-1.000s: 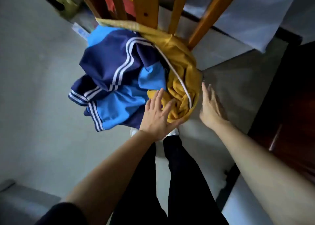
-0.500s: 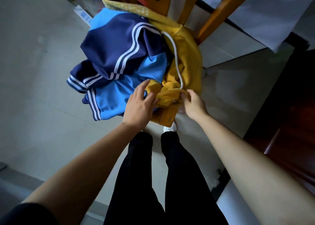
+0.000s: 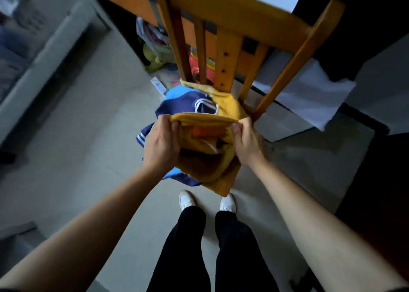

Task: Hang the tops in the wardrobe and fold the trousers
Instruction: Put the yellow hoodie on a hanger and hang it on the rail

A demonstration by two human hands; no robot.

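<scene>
A mustard-yellow garment with a white drawstring [image 3: 205, 150] is lifted off the seat of a wooden chair [image 3: 228, 59]. My left hand [image 3: 161, 143] grips its stretched upper edge on the left, and my right hand [image 3: 247, 141] grips the same edge on the right. The opening between my hands shows the garment's inside. Under and behind it, a navy and light-blue garment with white stripes [image 3: 179, 105] lies on the chair seat, mostly hidden by the yellow one and my left hand.
The chair's slatted back rises straight ahead of me. Bags and coloured clutter [image 3: 159, 50] sit on the floor behind it. A white sheet [image 3: 309, 92] hangs at the right over a dark surface. My feet in white shoes [image 3: 188, 199] stand just before the chair.
Both hands went from touching the pile to gripping the yellow garment's edge and pulling it up and apart. The view has tilted upward, showing more of the chair back.
</scene>
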